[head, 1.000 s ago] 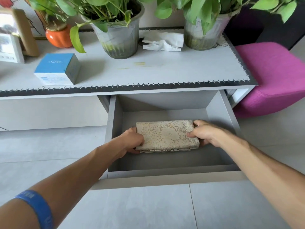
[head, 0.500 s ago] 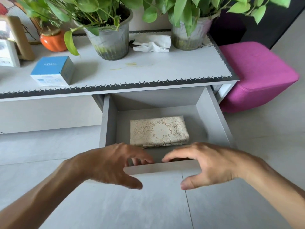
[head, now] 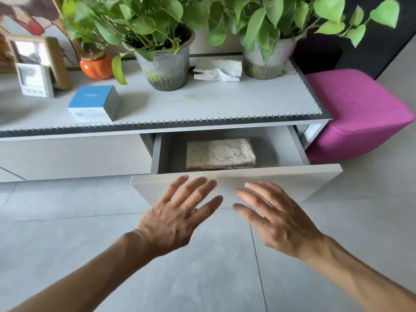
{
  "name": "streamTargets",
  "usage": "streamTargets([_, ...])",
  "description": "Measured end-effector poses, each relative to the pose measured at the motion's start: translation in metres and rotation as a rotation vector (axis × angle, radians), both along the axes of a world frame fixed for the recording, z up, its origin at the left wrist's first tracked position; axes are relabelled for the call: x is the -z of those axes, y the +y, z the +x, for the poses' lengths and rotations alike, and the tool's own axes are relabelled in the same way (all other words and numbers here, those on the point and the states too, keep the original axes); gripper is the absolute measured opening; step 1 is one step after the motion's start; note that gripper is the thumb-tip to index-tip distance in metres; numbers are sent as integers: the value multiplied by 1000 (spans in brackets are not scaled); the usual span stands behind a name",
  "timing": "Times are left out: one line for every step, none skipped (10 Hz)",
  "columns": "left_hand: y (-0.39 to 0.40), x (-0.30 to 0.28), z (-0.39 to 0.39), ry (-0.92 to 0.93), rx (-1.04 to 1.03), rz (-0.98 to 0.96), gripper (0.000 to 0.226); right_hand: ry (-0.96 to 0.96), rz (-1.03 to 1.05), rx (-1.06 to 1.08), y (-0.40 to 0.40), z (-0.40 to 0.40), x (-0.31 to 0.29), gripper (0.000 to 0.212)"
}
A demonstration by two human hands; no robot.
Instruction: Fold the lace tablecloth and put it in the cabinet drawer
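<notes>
Two hands reach toward the drawer front [head: 236,183], fingers straight and spread: the left hand [head: 177,219] and the right hand [head: 276,219] side by side, holding nothing. Whether the fingertips already touch the panel is hard to tell through the blur. The lace tablecloth [head: 219,153] lies folded into a flat rectangle on the drawer floor, near the middle, apart from the side walls, with the drawer partly open under the grey surface [head: 213,104]. Folding and placing look done; what remains, as I judge it, is pushing the drawer shut. The cloth looks light, soft and limp, and its open lace could snag on a fingernail or a drawer edge. If it needs shifting, the best hold would be at the two short ends, thumbs on top and fingers under, so the layers stay together. For the drawer, flat palms on the middle of the front should push it evenly
</notes>
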State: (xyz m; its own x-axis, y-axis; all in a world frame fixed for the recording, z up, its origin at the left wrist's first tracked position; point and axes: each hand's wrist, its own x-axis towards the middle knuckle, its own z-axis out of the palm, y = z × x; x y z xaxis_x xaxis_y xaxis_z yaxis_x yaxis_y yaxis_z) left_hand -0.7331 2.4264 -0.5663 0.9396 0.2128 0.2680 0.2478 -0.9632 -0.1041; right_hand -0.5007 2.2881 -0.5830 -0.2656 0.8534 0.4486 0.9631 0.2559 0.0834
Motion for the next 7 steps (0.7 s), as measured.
streamTargets([17, 22, 0, 285, 90, 216, 72, -221, -172, 78, 16, 22, 26, 61])
streamTargets([49, 20, 5, 386, 12, 316, 76, -309, -243, 178, 34, 42, 27, 73])
streamTargets([85, 14, 9, 465, -57, 392, 75, -318, -299, 282, 59, 53, 27, 84])
streamTargets([95, 12, 15, 480, -102, 378, 73, -287, -343, 345, 76, 54, 21, 89])
streamTargets([109, 7, 22, 506, -194, 297, 77, -240, -431, 331, 97, 60, 5, 91])
streamTargets([118, 5, 24, 534, -215, 284, 83, -219, -506, 313, 106, 67, -3, 92])
streamTargets([112, 3, 27, 612, -224, 250, 85, -168, -590, 317, 105, 62, -15, 86])
